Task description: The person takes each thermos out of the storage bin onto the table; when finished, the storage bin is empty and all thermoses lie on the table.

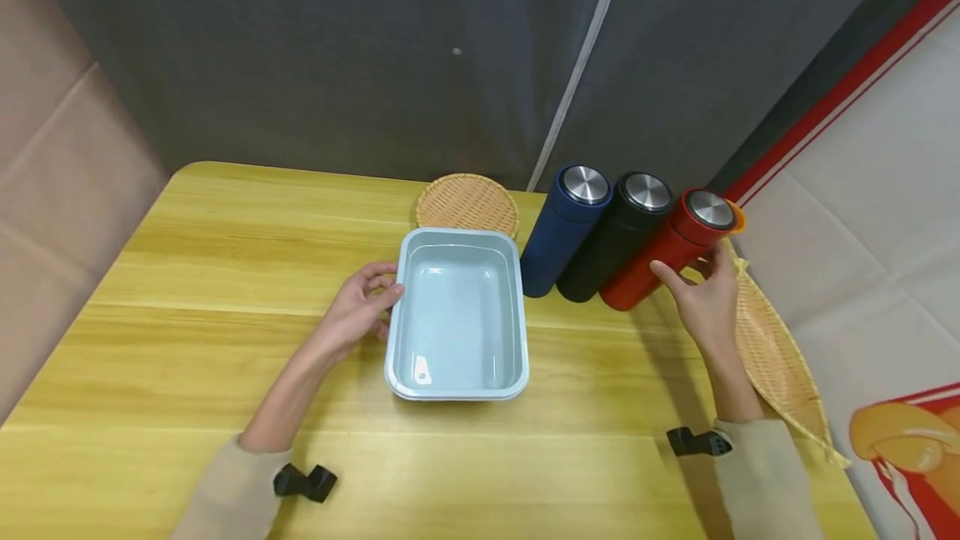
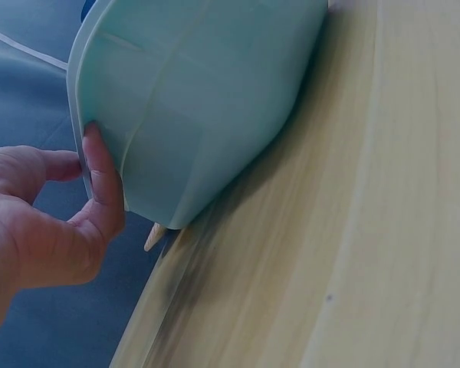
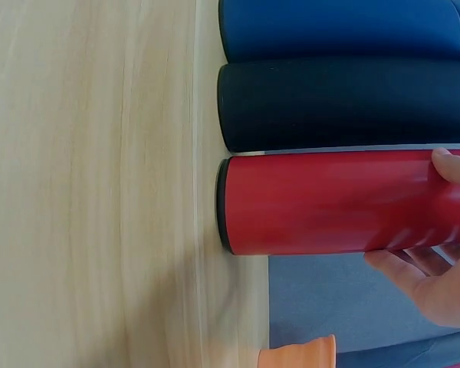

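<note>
A light blue rectangular plastic tub [image 1: 459, 390] sits on the wooden table, its inside facing up. My left hand [image 1: 360, 307] pinches the tub's left rim between thumb and fingers, as the left wrist view also shows of the hand [image 2: 61, 211]. On the right, a red thermos bottle [image 1: 652, 261] with a silver lid stands upright. My right hand [image 1: 705, 294] holds it from the right side, thumb in front, fingers partly hidden behind. Left of it stand a black thermos bottle [image 1: 611, 248] and a blue thermos bottle [image 1: 558, 236], close together in a row.
A round woven mat [image 1: 467, 198] lies behind the tub, partly covered by it. A woven basket [image 1: 776, 348] lies along the table's right edge. An orange cup-like object [image 3: 299, 354] shows beyond the red bottle. A grey curtain [image 1: 337, 65] hangs behind the table.
</note>
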`<state>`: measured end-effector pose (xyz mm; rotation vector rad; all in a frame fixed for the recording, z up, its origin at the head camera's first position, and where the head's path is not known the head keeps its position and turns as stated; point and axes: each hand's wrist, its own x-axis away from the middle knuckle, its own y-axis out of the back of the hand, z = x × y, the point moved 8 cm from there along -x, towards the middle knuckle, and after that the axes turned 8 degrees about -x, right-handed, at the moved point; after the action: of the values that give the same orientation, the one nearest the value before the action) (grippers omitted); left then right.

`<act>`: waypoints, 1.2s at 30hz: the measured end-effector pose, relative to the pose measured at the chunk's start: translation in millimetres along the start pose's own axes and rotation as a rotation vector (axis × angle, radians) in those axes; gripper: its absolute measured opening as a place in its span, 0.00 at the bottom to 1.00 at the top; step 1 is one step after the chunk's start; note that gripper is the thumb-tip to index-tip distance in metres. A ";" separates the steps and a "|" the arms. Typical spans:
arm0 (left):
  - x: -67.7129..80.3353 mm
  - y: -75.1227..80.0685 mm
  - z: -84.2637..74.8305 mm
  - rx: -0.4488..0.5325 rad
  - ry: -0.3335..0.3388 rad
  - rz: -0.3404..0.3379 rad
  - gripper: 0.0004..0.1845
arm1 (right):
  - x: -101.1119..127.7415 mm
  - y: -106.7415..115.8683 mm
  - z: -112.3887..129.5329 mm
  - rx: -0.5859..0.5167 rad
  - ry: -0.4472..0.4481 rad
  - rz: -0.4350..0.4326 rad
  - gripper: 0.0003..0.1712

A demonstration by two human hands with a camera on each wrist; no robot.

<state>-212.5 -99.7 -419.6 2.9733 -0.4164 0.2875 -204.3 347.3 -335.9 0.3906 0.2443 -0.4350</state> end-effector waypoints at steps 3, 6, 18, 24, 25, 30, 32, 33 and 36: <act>1.0 -1.2 -0.6 0.008 0.003 -0.002 0.26 | -1.3 -0.2 -0.2 -0.002 0.004 0.005 0.35; 2.0 -1.7 -1.1 0.011 0.005 -0.004 0.26 | -2.3 -0.4 -1.6 0.003 -0.007 0.011 0.35; 2.8 -3.0 0.1 -0.003 -0.006 -0.012 0.26 | 5.4 -10.4 23.1 -0.037 -0.057 0.050 0.36; 0.7 -4.5 -0.1 -0.006 0.002 -0.025 0.25 | -1.9 -8.8 3.6 -0.045 -0.047 0.044 0.38; 0.3 -4.9 -0.1 -0.006 0.003 -0.025 0.25 | -2.9 -8.5 -1.1 -0.036 -0.043 0.041 0.38; 0.4 -7.3 1.4 -0.016 0.014 -0.029 0.26 | 2.1 -7.9 -14.3 -0.042 -0.032 0.010 0.38; 1.0 -7.5 3.1 -0.028 0.026 -0.039 0.24 | 6.1 -8.2 -14.7 -0.068 -0.034 0.009 0.39; 1.4 -7.1 3.7 -0.041 0.029 -0.047 0.24 | 8.3 -8.5 -14.2 -0.084 -0.039 0.013 0.40; 3.1 -5.7 4.0 -0.083 0.026 -0.064 0.23 | 15.5 -6.7 -9.9 -0.107 -0.067 0.018 0.43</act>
<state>-207.2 -95.7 -423.3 2.8922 -0.3215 0.2942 -195.2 340.2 -351.7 0.2729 0.1980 -0.4152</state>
